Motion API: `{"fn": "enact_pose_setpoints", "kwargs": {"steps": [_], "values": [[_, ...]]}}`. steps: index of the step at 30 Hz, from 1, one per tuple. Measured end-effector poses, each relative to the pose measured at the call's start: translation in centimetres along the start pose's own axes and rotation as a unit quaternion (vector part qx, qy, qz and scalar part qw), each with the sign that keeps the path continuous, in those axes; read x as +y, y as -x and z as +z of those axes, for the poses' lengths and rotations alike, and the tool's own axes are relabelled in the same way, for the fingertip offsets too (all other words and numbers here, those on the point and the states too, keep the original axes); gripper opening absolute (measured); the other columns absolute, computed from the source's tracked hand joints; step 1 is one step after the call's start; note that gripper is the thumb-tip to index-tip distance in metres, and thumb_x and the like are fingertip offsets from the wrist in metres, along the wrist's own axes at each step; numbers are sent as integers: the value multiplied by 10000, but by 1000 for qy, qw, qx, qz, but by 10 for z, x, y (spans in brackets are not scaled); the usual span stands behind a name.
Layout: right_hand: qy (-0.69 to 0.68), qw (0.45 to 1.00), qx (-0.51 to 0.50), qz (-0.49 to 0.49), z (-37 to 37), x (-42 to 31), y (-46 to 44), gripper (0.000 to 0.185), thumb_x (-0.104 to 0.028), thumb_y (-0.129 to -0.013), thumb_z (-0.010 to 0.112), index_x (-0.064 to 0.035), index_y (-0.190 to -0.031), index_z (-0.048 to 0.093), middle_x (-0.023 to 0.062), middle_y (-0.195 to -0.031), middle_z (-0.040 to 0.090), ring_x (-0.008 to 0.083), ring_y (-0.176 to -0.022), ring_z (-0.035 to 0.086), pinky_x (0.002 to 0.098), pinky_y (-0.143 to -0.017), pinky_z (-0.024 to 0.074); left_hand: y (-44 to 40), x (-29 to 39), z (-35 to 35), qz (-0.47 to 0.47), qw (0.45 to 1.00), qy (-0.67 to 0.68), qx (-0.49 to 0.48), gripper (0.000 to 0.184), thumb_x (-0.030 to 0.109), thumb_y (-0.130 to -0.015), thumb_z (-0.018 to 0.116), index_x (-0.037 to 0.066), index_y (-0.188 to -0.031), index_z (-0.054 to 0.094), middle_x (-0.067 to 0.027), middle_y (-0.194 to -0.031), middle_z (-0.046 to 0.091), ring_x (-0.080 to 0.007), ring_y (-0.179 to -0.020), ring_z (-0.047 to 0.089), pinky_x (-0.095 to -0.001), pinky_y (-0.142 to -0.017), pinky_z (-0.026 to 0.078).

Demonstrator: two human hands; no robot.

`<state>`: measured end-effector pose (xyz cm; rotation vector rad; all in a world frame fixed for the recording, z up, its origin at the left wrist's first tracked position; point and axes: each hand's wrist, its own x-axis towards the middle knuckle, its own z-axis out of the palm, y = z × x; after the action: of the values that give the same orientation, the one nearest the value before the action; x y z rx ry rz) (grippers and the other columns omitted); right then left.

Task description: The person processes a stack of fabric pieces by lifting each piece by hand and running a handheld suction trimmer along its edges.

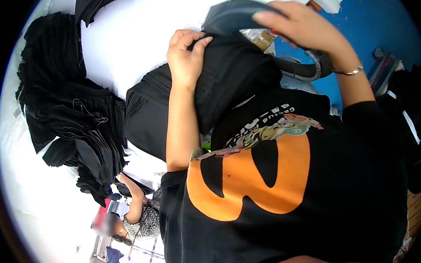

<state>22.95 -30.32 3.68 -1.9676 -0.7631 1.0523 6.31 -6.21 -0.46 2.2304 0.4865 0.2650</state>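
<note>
A thick stack of black cloth pieces (pixel 238 65) lies in front of me on the white table. My left hand (pixel 186 56) is closed at the stack's far edge, with thumb and bent fingers pinching the cloth there. To the right, my right hand (pixel 305 29) is closed on a dark cloth piece (pixel 238 16), which is raised and curved above the stack and smeared by motion. Part of this piece hangs below the hand, near my wrist. The fingertips of my right hand are partly hidden.
More stacks of black cloth (pixel 83 119), with loose threads, stand on the left of the white table (pixel 120 45). Another person (pixel 139 216) is at the lower left, one arm reaching to that cloth. Blue floor (pixel 376 18) shows at right, beside dark bundles (pixel 414 116).
</note>
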Motion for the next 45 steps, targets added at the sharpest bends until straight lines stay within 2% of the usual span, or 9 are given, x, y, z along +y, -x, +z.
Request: {"fn": "enact_pose_setpoints", "kwargs": {"steps": [10, 13, 18, 21, 23, 28, 34, 42, 45], "values": [[-67, 981, 157, 88, -39, -53, 23, 577, -486, -1030, 523, 68, -950, 661, 172, -782, 677, 237, -733, 630, 368, -718, 504, -62, -12, -60, -157, 968, 186, 64, 149, 50, -837, 802, -5, -967, 755, -26, -887, 726, -103, -810, 634, -238, -793, 513], [-72, 990, 120, -38, -29, -62, 37, 387, -374, -1021, 577, -33, -1194, 634, 0, -712, 566, 52, -566, 518, 213, -519, 418, -21, 25, -85, -68, 989, 116, -62, 51, -2, -867, 725, -4, -916, 710, -29, -909, 697, -123, -827, 627, -244, -776, 509], [189, 977, -25, -91, 10, -54, 39, 490, -527, -962, 612, -38, -963, 641, 165, -736, 640, 340, -720, 667, 421, -665, 515, 2, 5, -98, -137, 926, 158, -313, 343, 256, -1047, 515, -19, -947, 693, -101, -871, 670, -196, -892, 662, -327, -859, 515], [123, 988, -82, -53, 30, -39, 33, 473, -484, -944, 648, -23, -1051, 637, 201, -754, 655, 373, -726, 657, 425, -651, 493, -27, -8, -60, -301, 932, 41, -197, 394, 358, -972, 658, -34, -1006, 683, -136, -967, 663, -254, -988, 657, -360, -869, 524], [134, 986, -78, -62, 35, -40, 32, 473, -486, -942, 650, -23, -1039, 633, 202, -741, 648, 374, -712, 650, 427, -642, 487, -34, -27, -31, 27, 925, -380, 14, 583, 459, -793, 821, -39, -1059, 677, -167, -1112, 627, -328, -1064, 625, -401, -891, 529], [137, 981, -72, -116, 35, -35, 42, 519, -558, -927, 637, -41, -910, 592, 189, -681, 609, 403, -676, 629, 456, -609, 483, -25, -8, -15, -50, 941, -315, -112, 690, 417, -645, 917, -51, -1092, 679, -203, -1211, 594, -373, -1110, 603, -448, -944, 516], [-70, 997, -10, 42, -14, -8, 63, 384, -407, -968, 647, -26, -1011, 668, 40, -628, 577, 157, -568, 607, 297, -529, 476, -7, 19, -36, -246, 945, 124, -175, 469, 87, -731, 874, -31, -1148, 694, -118, -967, 760, -227, -862, 720, -345, -836, 570], [-24, 992, -92, -77, 10, -47, -14, 436, -433, -1028, 548, -17, -932, 641, 17, -643, 538, 85, -510, 509, 242, -485, 417, 6, 18, -31, -50, 992, 54, -104, 228, 37, -775, 822, 9, -995, 769, -71, -891, 763, -138, -814, 685, -291, -805, 557], [-9, 996, -76, -46, -9, -30, -5, 422, -419, -1018, 573, -9, -975, 664, -2, -619, 541, 67, -503, 521, 225, -461, 414, 5, 12, -34, -213, 951, 89, -204, 299, 106, -756, 855, 12, -1023, 760, -67, -942, 762, -144, -866, 682, -293, -850, 542]]}}
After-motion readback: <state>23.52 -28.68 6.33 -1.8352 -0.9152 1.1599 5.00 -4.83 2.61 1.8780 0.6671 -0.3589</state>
